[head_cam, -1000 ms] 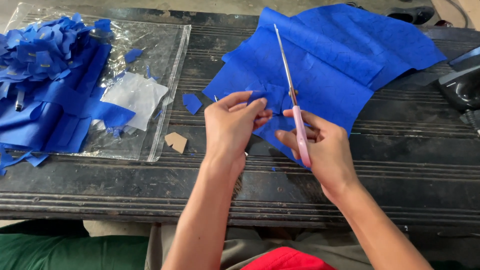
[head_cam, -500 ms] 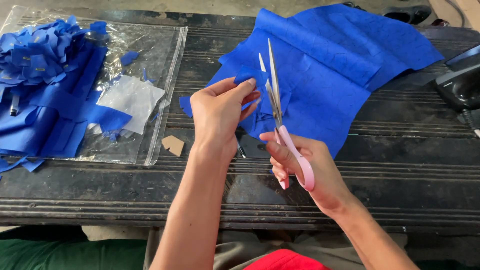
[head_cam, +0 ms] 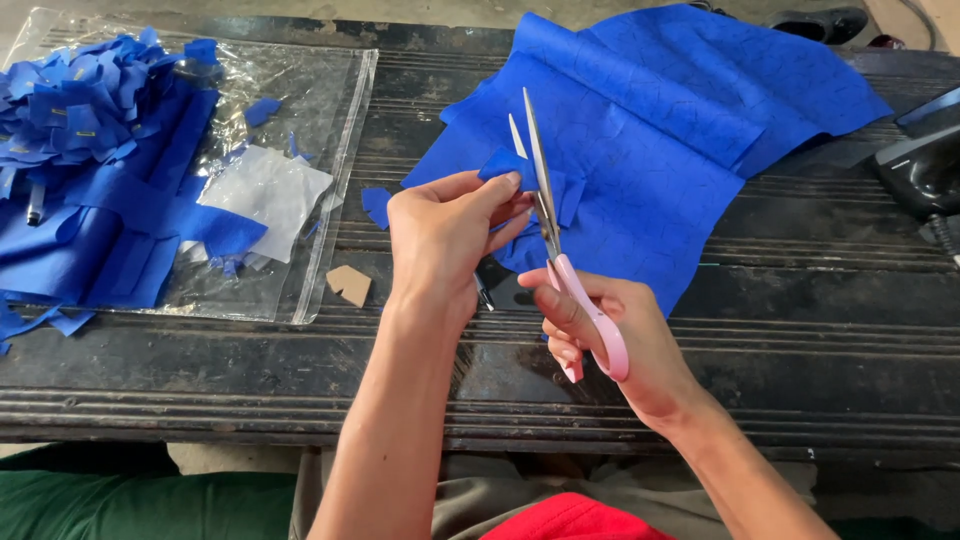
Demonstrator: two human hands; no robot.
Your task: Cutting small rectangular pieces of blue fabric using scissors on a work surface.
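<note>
My left hand [head_cam: 445, 235] pinches a small blue piece [head_cam: 508, 165] at the near edge of a large blue textured sheet [head_cam: 660, 130] that lies on the dark ribbed table [head_cam: 760, 340]. My right hand [head_cam: 610, 335] grips pink-handled scissors [head_cam: 560, 250], blades pointing away from me and slightly apart, right beside the pinched piece. Both hands are raised a little above the table, close together.
A clear plastic bag [head_cam: 300, 110] at the left carries a heap of blue cut pieces [head_cam: 90, 110], blue strips [head_cam: 120, 240] and a white sheet [head_cam: 265, 190]. A small tan cardboard shape [head_cam: 349, 285] lies near it. A black device [head_cam: 925, 165] sits at the right edge.
The scissors have swung upright and the blades opened. My left hand lifted the blue piece off the sheet's edge, and both hands came nearer to me.
</note>
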